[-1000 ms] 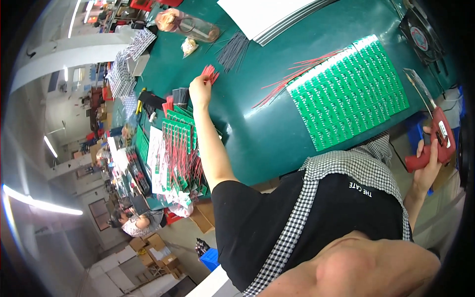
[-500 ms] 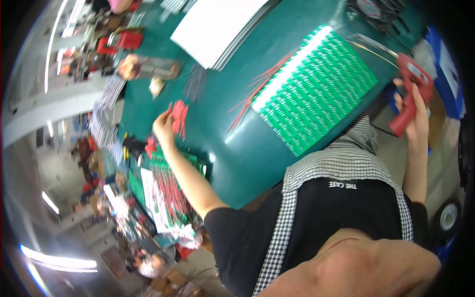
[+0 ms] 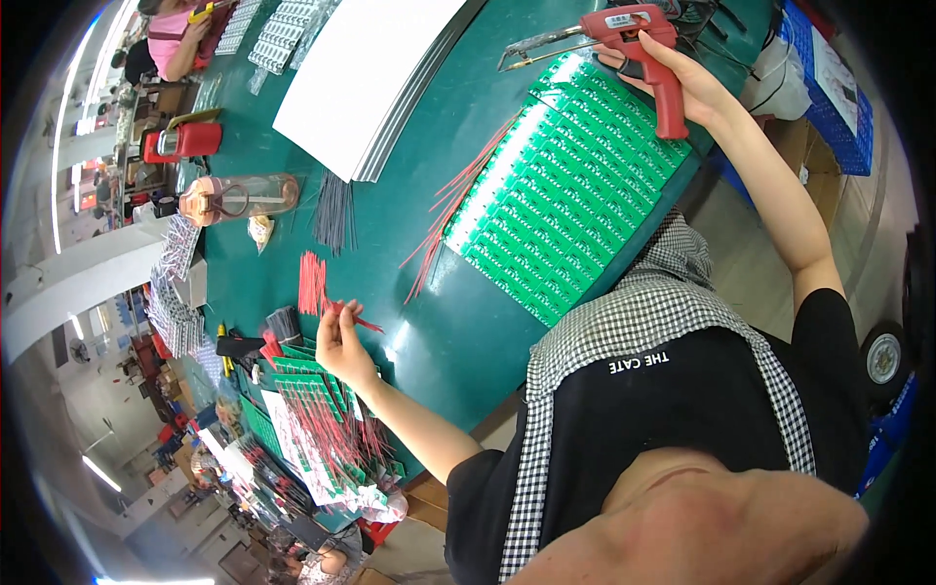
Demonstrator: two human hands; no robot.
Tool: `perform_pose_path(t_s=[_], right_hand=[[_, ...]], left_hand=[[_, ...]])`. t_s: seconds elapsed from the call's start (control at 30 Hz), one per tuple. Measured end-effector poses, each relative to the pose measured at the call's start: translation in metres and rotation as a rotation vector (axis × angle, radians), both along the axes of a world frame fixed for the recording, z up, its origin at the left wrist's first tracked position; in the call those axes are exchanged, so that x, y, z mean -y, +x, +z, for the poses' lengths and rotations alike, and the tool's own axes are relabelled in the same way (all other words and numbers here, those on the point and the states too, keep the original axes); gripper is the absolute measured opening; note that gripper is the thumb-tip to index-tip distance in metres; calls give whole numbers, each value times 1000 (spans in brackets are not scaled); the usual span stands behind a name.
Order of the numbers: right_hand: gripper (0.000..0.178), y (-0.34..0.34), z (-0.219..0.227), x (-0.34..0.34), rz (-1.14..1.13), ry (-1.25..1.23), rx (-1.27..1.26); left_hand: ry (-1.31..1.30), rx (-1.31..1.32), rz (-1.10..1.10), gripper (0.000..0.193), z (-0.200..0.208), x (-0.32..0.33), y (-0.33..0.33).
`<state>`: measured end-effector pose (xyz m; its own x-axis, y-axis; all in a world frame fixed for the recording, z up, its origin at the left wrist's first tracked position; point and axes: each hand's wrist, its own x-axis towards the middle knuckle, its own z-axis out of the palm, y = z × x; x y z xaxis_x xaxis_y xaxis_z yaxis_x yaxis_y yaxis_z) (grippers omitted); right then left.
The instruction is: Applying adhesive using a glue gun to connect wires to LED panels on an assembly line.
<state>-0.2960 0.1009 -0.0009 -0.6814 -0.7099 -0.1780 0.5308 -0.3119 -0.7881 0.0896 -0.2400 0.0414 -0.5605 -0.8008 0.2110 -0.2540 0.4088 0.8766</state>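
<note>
My right hand (image 3: 694, 86) is wrapped round the handle of a red soldering gun (image 3: 667, 96). Its metal tip points left, just above the far edge of a sheet of green circuit boards (image 3: 575, 200). At the left, my left hand (image 3: 341, 353) pinches a few short red wires (image 3: 365, 323). Right beside those fingers a bundle of red wires (image 3: 311, 281) lies on the table. Longer red wires (image 3: 450, 210) stick out along the left edge of the boards.
A green table (image 3: 390, 263) carries black wires (image 3: 335, 216), a stack of white sheets (image 3: 366, 73) and a drink bottle (image 3: 244, 197). Wired green boards (image 3: 317, 400) are piled left of my left forearm. Blue crates (image 3: 829, 97) stand at the right. Another person (image 3: 174, 44) sits at the far left.
My right hand has brought the soldering gun up and left, from beside the table to over the boards' far corner. My left hand has drawn back from the red bundle with a few wires.
</note>
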Motion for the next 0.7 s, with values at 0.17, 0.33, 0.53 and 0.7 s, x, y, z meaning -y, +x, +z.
perform_pose_path(t_s=[0.17,0.33,0.53,0.7], right_hand=[[51,5,1,5,123,-43,29],[51,4,2,4,140,-42,7],[49,2,-4,-2,96,-53,13],[49,8,6,-15,-20,-50,-25]], left_hand=[[-27,-85,139,15,-6,-23,11],[-24,-197,179,12,-23,-32,15],[-134,-193,338,16,-16,-48,16],[-180,-167,340,18,-30,-58,37]])
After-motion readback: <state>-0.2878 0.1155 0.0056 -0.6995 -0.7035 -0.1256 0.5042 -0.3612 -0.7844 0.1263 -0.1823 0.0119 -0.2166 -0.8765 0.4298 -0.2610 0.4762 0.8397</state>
